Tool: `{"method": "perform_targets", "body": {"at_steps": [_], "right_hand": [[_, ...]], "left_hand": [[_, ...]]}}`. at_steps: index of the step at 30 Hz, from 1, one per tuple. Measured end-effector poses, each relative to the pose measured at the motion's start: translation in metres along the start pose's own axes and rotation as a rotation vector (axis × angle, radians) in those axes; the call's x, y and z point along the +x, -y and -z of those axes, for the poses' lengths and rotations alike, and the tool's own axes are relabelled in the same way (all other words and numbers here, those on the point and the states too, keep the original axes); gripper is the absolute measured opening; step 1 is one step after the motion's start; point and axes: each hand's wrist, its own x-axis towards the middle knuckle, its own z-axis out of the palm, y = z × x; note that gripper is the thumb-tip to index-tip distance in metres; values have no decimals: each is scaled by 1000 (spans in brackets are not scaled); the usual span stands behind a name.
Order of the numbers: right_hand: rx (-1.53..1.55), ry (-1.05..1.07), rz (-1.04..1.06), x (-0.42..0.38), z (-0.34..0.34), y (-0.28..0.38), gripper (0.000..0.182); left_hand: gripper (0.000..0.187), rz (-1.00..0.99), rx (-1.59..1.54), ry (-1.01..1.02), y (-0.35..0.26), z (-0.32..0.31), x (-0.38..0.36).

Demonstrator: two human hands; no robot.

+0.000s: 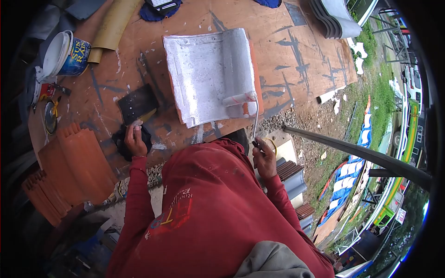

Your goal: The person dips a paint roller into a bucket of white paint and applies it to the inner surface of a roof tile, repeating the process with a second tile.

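A roof tile point(204, 74), coated white on its upper face with orange edges showing, lies on the wooden table. In my right hand point(265, 158) is the handle of a paint roller point(240, 98), fingers closed around it. The roller's white sleeve rests on the tile's lower right part. My left hand point(136, 140) is at the table's front edge, its fingers curled over a black cloth point(121, 142). Just beyond its fingertips lies a dark square plate point(137, 103) with white specks.
At the left stands a blue paint bucket point(74, 55) beside a tan rolled sheet point(113, 28). Orange roof tiles point(76, 169) are stacked front left, grey tiles point(334, 18) at the far right corner. A metal bar point(352, 150) crosses on the right, over gravel and grass.
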Motion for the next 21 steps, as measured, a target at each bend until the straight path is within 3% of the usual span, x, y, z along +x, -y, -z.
{"method": "perform_targets", "body": {"at_steps": [4,6,8,18,21], "right_hand": [[15,53,-33,-40,31,-27,45],[271,60,-212,-64,42,-22,46],[276,37,-234,-66,42,-12,46],[337,68,-4,96,-19,66,40],[362,62,14,109,-20,78,40]], "left_hand": [[32,-61,10,-37,2,-7,-1],[31,-65,57,-46,3,-8,-5],[30,-86,57,-55,2,-10,-6],[30,-96,57,-42,2,-7,-5],[29,-99,47,-42,-5,-4,-5]]}}
